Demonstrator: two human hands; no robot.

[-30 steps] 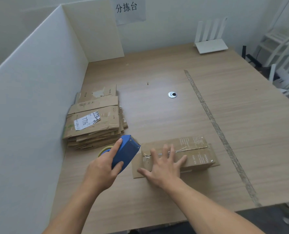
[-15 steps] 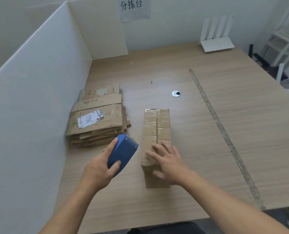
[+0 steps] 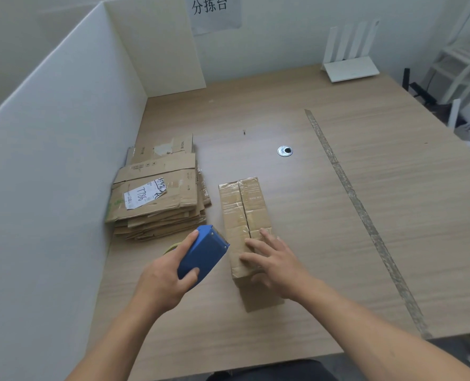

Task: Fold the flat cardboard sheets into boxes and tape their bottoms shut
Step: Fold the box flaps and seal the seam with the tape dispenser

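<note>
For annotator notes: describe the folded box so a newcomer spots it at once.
On the wooden table, look beside the white partition for the stack of flat cardboard sheets. Just right of it lies the box, with the right hand resting on its near end. Unlike the flat sheets, it is folded up, with a flap seam down its top.

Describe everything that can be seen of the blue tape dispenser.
The tape dispenser has a blue, smooth shell that looks like plastic, with a metal-looking edge at its front end. A yellowish rim of the tape roll shows behind it. The left hand grips it over the table, thumb on the near side, a finger along the top. It is tilted, front end pointing at the left side of the box; whether they touch cannot be told.
</note>
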